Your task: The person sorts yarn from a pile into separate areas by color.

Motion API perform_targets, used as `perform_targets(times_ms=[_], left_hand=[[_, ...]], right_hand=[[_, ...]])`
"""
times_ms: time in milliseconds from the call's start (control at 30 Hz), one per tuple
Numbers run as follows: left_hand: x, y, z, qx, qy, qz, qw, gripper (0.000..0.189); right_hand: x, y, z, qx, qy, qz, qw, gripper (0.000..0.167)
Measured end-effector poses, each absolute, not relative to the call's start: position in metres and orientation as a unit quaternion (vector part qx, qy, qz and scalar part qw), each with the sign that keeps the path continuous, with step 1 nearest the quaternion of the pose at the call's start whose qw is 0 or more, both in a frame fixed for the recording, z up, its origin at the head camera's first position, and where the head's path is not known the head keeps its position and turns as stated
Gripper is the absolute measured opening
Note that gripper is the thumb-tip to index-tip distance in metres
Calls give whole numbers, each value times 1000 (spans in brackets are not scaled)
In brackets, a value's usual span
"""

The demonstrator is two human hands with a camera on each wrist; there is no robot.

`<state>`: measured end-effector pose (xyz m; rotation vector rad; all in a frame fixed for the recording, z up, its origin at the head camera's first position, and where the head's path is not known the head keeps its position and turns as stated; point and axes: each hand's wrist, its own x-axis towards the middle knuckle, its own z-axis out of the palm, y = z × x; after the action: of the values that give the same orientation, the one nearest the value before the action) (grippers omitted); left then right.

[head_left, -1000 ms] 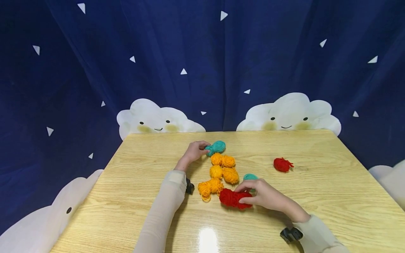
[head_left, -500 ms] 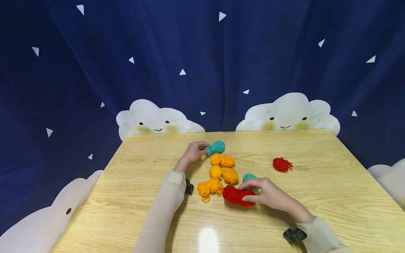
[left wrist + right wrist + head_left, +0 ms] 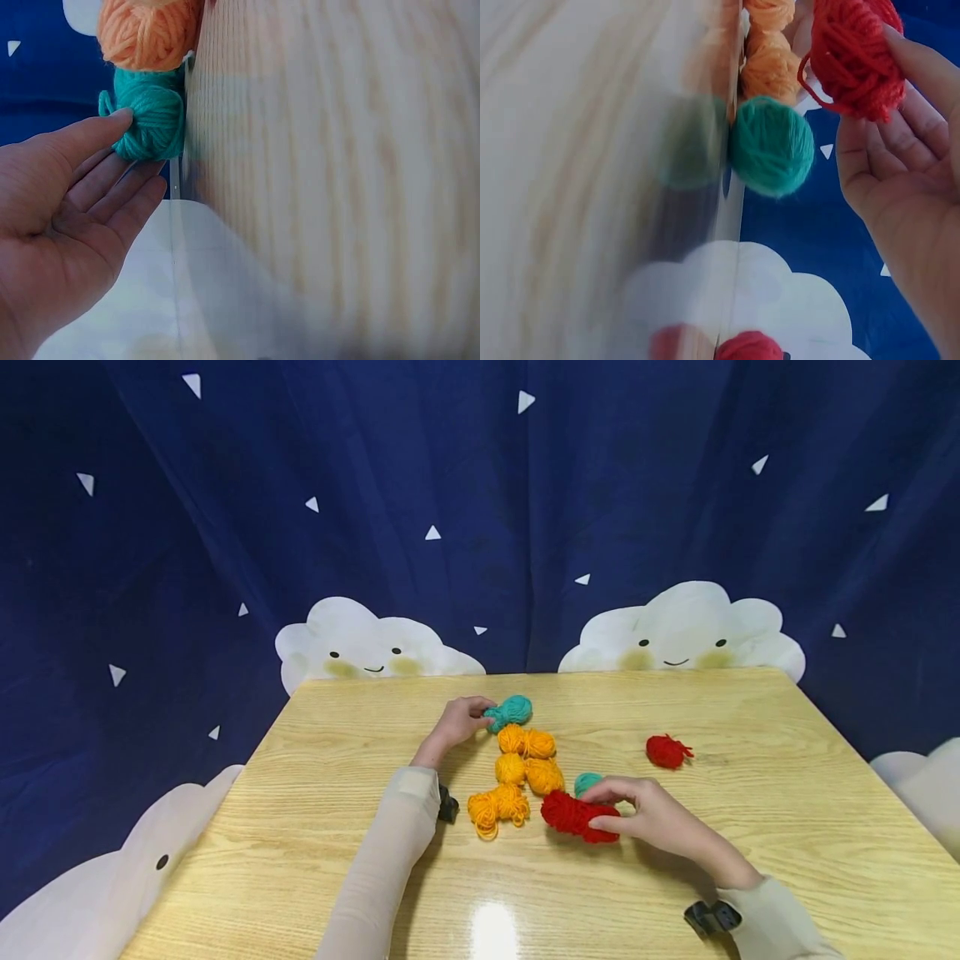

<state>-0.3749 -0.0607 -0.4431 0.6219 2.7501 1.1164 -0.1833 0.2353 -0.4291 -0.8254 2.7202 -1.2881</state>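
My left hand [image 3: 459, 721] holds the end of a teal skein of yarn [image 3: 516, 708] at the far side of the table. In the left wrist view, the thumb and fingers lie on either side of that teal yarn [image 3: 154, 120]. My right hand [image 3: 652, 814] pinches a red skein of yarn [image 3: 573, 816], which the right wrist view shows raised off the tabletop. Several orange bundles of yarn [image 3: 527, 742] lie between the hands, in rows. Partly behind the right hand sits a second teal ball of yarn [image 3: 772, 146].
A small red ball of yarn [image 3: 667, 751] with loose ends lies apart on the right. The wooden table [image 3: 315, 827] ends at a dark blue curtain [image 3: 420, 460] with cloud cutouts. A frontmost orange skein [image 3: 498, 806] has loops trailing toward the near edge.
My right hand has moved right and slightly away from me with the red skein, which now stands apart from the frontmost orange skein. My left hand stays on the teal skein.
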Motion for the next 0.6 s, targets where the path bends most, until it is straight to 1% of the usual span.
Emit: perform_targets(times_ms=[233, 500, 600], left_hand=[[-375, -61, -443, 209, 905, 367, 53, 34], [-375, -61, -444, 206, 904, 371, 54, 33], [-375, -62, -444, 206, 904, 370, 54, 33]], right_hand=[[-184, 246, -429, -233, 876, -423, -5, 24], [-188, 265, -425, -184, 872, -453, -8, 25], [-191, 274, -423, -169, 875, -453, -18, 25]])
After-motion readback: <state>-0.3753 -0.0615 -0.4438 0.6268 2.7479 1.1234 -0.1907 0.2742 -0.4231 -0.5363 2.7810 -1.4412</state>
